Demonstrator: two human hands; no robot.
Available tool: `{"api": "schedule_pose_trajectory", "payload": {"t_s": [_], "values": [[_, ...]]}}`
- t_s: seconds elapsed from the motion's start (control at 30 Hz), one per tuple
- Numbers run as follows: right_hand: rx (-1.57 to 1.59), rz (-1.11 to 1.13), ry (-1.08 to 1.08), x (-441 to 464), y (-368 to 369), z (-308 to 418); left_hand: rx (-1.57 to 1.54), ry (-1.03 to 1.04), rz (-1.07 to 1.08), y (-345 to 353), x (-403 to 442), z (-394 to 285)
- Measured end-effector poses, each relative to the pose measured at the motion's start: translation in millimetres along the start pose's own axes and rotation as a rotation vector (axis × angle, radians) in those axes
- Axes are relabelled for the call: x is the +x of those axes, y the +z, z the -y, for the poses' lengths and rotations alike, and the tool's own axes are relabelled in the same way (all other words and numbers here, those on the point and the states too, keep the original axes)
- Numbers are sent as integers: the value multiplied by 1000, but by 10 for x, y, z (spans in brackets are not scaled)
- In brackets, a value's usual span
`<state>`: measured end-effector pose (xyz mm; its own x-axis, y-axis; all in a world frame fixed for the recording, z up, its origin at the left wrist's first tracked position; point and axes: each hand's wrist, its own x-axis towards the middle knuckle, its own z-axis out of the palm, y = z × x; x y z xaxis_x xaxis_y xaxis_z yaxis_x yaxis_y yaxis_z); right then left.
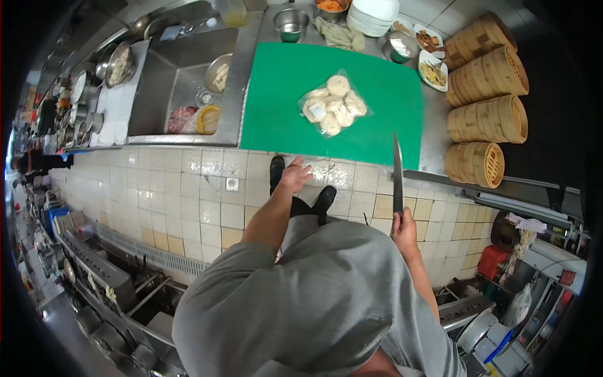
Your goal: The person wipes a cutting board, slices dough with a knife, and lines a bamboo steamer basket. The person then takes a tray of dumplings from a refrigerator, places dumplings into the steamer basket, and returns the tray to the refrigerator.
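Note:
A long knife [397, 176] is in my right hand [404, 227], its blade pointing up toward the right edge of a green cutting mat [270, 94]. My left hand [294, 175] hangs over the floor just below the mat's near edge, fingers apart and holding nothing. On the middle of the mat lies a clear plastic bag [333, 105] of several round, pale pieces, with a small white label on its left side. Neither hand touches the bag.
Stacked bamboo steamers [474, 119] stand along the right. Behind the mat are metal bowls [291, 24], a cloth [339, 34], white plates [373, 17] and food dishes [433, 70]. At left, a sink [182, 81] holds a bowl and bagged food. Stove equipment [103, 251] is at lower left.

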<state>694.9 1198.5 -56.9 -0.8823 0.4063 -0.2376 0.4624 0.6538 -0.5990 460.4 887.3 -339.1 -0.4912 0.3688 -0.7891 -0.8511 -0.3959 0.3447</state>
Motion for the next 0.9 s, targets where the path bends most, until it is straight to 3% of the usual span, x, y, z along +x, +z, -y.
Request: {"api": "schedule_pose_trajectory", "payload": {"t_s": [0.13, 0.2, 0.27, 0.3, 0.43, 0.53, 0.6, 0.67, 0.73, 0.77, 0.8, 0.87, 0.9], "values": [[-20, -156, 31, -248, -194, -316, 179, 36, 28, 404, 677, 149], [90, -217, 176, -350, -149, -593, 302, 51, 47, 500, 782, 112], [128, -250, 212, -397, -111, -636, 340, -34, -173, 531, 538, 67], [155, -274, 264, -368, -72, -628, 674, 73, -78, 219, 682, 136], [128, -355, 219, -105, 66, -381, 1480, 42, -28, 43, 112, -218], [139, -350, 269, 339, 108, -100, 2047, 440, 363, -754, 611, -167], [178, -430, -12, 783, 280, -285, 1855, 190, 206, -726, 330, -411], [79, -398, -49, 1162, 258, -119, 1728, 407, 89, -607, -274, -739], [34, -324, 7, 1395, 85, 293, 1644, 291, -16, -420, -788, -1076], [39, -311, -52, 1577, 114, 301, 1595, 424, -129, -833, -466, -999], [-6, -324, -97, 1744, 125, 279, 1567, 453, -170, -984, -499, -1082], [-53, -340, -173, 1988, 112, 291, 1814, 590, -204, -1278, -682, -1189], [-109, -328, -182, 2087, 102, 324, 1735, 579, -281, -1323, -925, -1248]]}}
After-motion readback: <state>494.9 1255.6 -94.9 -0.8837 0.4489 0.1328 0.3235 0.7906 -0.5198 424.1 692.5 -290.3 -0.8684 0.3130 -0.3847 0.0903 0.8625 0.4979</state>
